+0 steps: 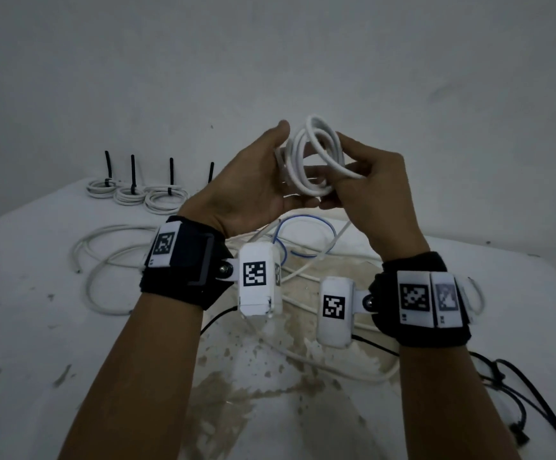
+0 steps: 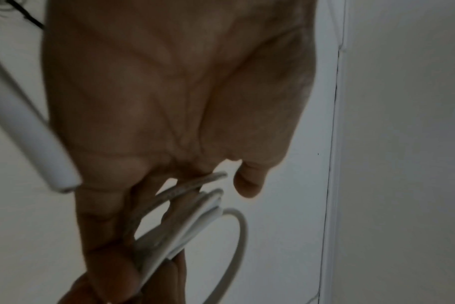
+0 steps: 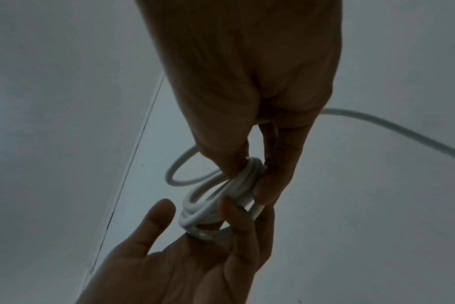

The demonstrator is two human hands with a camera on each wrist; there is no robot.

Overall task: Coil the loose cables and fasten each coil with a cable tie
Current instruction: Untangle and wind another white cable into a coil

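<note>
I hold a white cable coil [image 1: 314, 157] up in front of me, between both hands, above the table. My right hand [image 1: 353, 175] pinches the coil's strands between thumb and fingers; the right wrist view shows that pinch on the coil [image 3: 249, 172]. My left hand [image 1: 270, 171] supports the coil's other side. Its thumb stands apart and its fingers [image 3: 234, 222] lie fairly straight against the loops. The left wrist view shows strands [image 2: 195, 218] lying across those fingers. The cable's loose tail [image 1: 341, 232] drops from the right hand to the table.
Three tied white coils [image 1: 128, 195] lie at the table's back left with black cable ties [image 1: 132, 171] standing up; a fourth tie [image 1: 210, 172] shows behind my left hand. Loose white cables [image 1: 103, 260] and a blue one [image 1: 303, 227] lie under my wrists. Black cords [image 1: 535, 410] trail at the right.
</note>
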